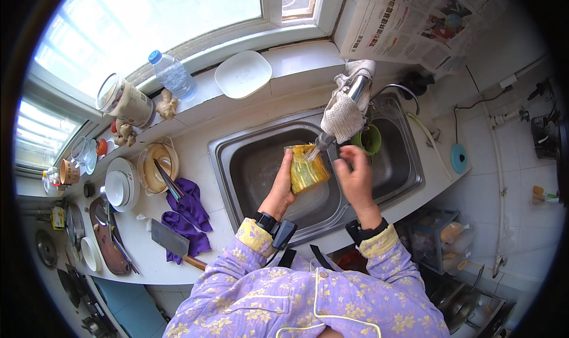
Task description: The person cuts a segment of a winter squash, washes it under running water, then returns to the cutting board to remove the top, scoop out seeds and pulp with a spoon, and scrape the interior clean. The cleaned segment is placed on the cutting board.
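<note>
My left hand (281, 182) grips a cut chunk of what looks like squash (310, 171), yellow and green with a mottled surface. The chunk is tilted over the large left basin of a stainless steel sink (253, 169). Water runs onto its top from the faucet (326, 138), whose neck is wrapped in a beige knitted cloth (341, 115). Just right of the chunk, my right hand (355, 178) hovers with its fingers loosely curled and nothing seen in them; it is slightly blurred. Behind it, a green cup-like container (370, 140) stands at the smaller right basin.
Left of the sink, a cleaver (170, 239) lies on a purple cloth (189, 204), its handle towards me. Beyond are a glass bowl (155, 169) with chopsticks, stacked white bowls (116, 187) and a cutting board (106, 240). The windowsill holds a plastic bottle (175, 75) and a white dish (243, 74).
</note>
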Available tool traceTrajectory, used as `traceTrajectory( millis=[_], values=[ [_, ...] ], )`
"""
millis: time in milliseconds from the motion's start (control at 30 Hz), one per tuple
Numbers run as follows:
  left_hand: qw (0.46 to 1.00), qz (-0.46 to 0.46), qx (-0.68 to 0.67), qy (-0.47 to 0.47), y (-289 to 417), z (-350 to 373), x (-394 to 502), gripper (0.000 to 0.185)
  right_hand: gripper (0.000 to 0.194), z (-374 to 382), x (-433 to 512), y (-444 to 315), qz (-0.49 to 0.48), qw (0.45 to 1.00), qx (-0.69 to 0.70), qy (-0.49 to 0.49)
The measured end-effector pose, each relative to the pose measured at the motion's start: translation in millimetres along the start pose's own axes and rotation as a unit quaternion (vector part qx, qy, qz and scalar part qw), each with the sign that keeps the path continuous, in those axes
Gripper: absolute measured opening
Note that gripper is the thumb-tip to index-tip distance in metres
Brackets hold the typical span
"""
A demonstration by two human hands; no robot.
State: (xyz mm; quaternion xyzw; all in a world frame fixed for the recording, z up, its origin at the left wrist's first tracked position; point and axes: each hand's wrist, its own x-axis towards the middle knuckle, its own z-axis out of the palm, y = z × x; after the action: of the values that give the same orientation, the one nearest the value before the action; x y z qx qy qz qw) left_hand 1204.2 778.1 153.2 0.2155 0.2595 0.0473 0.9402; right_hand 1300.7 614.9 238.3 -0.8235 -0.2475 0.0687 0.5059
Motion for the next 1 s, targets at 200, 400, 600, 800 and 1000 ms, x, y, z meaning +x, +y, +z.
traceTrajectory(
  millis=[200,400,600,800,1000],
  values=[
    [0.854,0.272,0.404,0.183,-23,-2,-2,0.051,0.06,52,6,25,0.163,0.968,0.101,-0.161],
    [0.987,0.062,0.129,0.076,2,-14,-3,0.048,0.067,71,0,44,0.277,0.828,0.444,-0.201],
    [0.899,0.147,0.36,0.2,-4,0,-15,0.069,0.07,95,9,70,0.28,0.93,0.196,-0.133],
    [0.826,0.218,0.434,0.286,-8,1,-7,0.063,0.058,100,0,42,0.12,0.99,0.04,-0.06],
    [0.962,0.128,0.136,0.197,-5,-20,-3,0.057,0.056,96,13,50,0.367,0.845,0.384,-0.063]
  ],
)
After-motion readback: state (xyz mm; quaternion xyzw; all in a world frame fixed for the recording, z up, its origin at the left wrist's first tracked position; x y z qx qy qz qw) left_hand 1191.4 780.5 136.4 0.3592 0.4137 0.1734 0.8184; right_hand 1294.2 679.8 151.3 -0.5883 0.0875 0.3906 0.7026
